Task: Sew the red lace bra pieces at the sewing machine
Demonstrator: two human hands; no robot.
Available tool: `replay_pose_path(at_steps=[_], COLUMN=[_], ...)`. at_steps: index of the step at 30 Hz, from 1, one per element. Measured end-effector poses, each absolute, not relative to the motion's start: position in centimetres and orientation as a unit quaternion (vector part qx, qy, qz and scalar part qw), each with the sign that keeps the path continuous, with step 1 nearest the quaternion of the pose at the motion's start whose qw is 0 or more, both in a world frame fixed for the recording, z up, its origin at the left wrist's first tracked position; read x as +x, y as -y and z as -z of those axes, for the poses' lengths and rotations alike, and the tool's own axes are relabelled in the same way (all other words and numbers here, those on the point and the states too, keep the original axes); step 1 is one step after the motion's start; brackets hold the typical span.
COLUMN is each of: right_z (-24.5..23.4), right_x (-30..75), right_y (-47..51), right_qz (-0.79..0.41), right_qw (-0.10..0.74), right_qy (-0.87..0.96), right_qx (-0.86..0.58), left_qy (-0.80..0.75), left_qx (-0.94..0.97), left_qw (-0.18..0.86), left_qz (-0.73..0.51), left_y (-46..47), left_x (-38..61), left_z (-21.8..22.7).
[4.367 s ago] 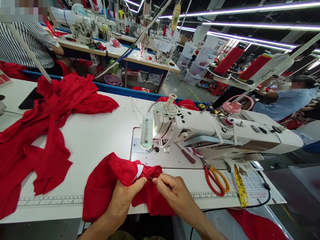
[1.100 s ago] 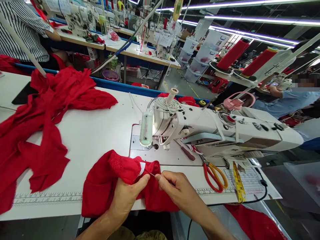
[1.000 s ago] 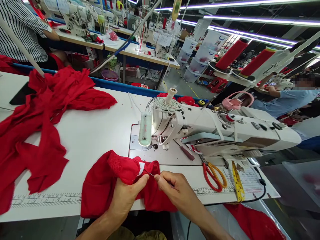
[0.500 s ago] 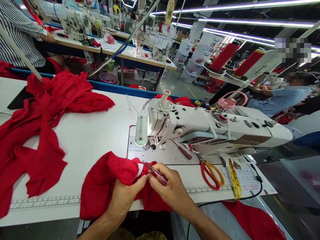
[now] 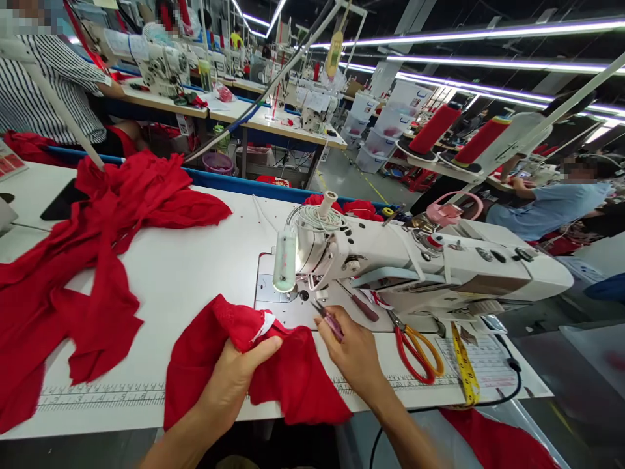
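Observation:
My left hand (image 5: 232, 371) grips a red garment (image 5: 195, 355) at the table's front edge, thumb on top and fingers hidden under the cloth. By the thumb a white label (image 5: 264, 327) shows on the garment. In my right hand (image 5: 352, 348) is a pair of thread snips (image 5: 333, 324) with purplish handles, blades pointing up and left. The snips are apart from the cloth, in front of the white sewing machine (image 5: 390, 251). Its needle area stands just beyond the garment.
Orange-and-red-handled scissors (image 5: 415, 355), a dark-handled tool (image 5: 364, 307) and a yellow tape measure (image 5: 465, 371) lie right of my hands. Red fabric (image 5: 105, 260) is heaped on the left. A printed ruler (image 5: 107, 395) runs along the front edge. Co-workers sit farther off.
My right hand has drawn the snips away from the label and cloth, to the right. The garment's right part now hangs loose, while my left hand keeps its grip. The view has shifted slightly.

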State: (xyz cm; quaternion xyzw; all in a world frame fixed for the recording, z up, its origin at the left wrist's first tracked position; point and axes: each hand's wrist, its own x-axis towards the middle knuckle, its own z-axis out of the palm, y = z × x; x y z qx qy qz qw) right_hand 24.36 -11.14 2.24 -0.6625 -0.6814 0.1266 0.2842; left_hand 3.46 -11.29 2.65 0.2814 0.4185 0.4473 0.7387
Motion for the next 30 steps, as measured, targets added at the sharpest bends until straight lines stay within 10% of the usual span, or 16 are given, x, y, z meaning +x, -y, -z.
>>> replay_pose_path(at_steps=[5, 14, 21, 30], right_z=[-0.8, -3.7, -3.2, -3.6], right_x=[26.8, 19.0, 18.2, 18.1], right_y=[10.2, 12.2, 12.3, 13.4], right_qz=[0.141, -0.025, -0.026, -0.092], right_qw=[0.212, 0.416, 0.463, 0.462], right_qy=[0.73, 0.824, 0.791, 0.763], right_qx=[-0.634, -0.384, -0.399, -0.442], left_qy=[-0.394, -0.449, -0.476, -0.385], left_qx=[0.266, 0.344, 0.688, 0.765], left_qw=[0.769, 0.744, -0.084, -0.138], left_qz=[-0.428, -0.356, -0.541, -0.498], left_y=[10.6, 12.3, 13.9, 11.7], left_x=[1.6, 0.1, -0.1, 2.2], left_z=[-3.3, -3.8, -2.5, -2.8])
